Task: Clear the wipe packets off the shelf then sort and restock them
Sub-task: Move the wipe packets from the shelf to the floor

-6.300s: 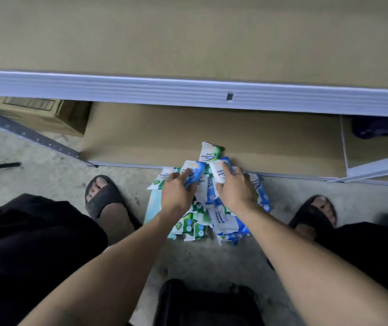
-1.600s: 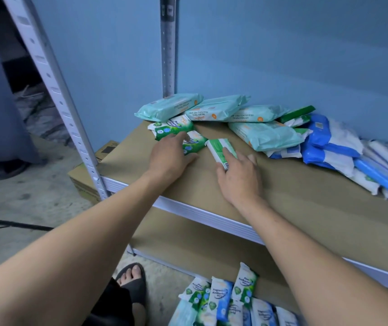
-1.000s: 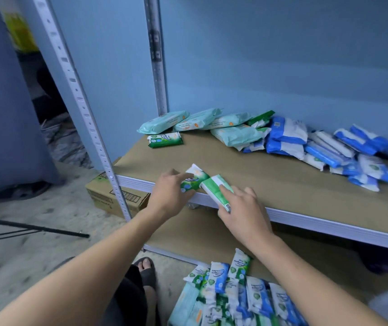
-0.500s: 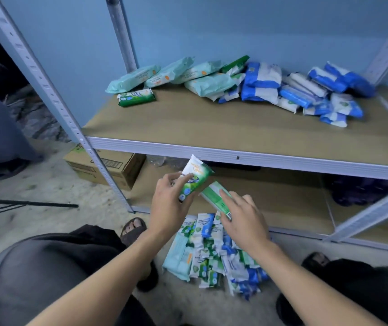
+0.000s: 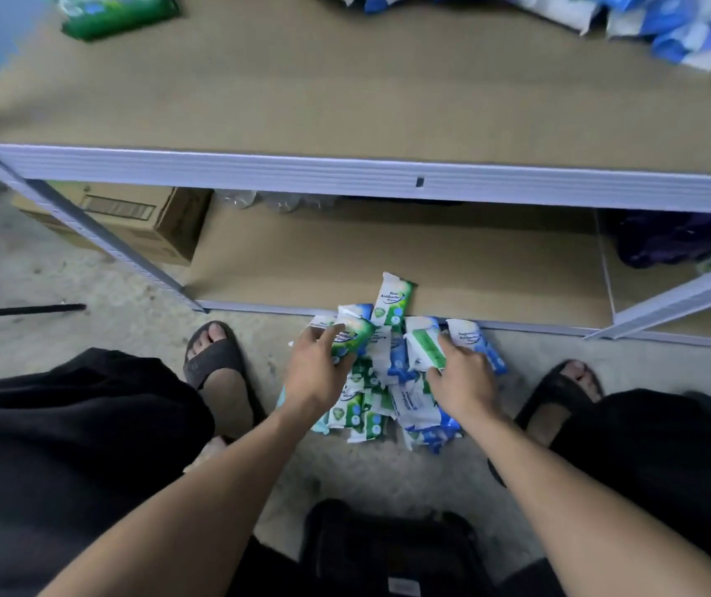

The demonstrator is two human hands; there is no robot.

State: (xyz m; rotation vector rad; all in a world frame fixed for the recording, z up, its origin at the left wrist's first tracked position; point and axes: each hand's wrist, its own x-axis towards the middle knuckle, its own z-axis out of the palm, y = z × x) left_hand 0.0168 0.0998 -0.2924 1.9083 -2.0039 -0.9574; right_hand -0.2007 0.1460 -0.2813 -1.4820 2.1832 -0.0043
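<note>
Wipe packets (image 5: pixel 371 407) are heaped on the floor (image 5: pixel 87 286) against the bottom shelf (image 5: pixel 431 260) edge, mostly lying long-ways toward it, too overlapped to count. Left hand (image 5: pixel 317 372) is curled round one green packet (image 5: pixel 351 338), right hand (image 5: pixel 463 377) pinches one green-and-white packet (image 5: pixel 425 344), both pointing away from the person. Upper shelf (image 5: pixel 345 101) has one dark-green pack (image 5: pixel 119 15) lying sideways at left, blue packs (image 5: pixel 681 32) at right.

The left grip (image 5: pixel 319 372) holds a green packet (image 5: pixel 351 338) and the right grip (image 5: pixel 463 379) holds a green-white packet (image 5: pixel 425 344), both at the packet pile (image 5: pixel 371 407) lying on the floor (image 5: pixel 366 476) before the shelf (image 5: pixel 345 174).
</note>
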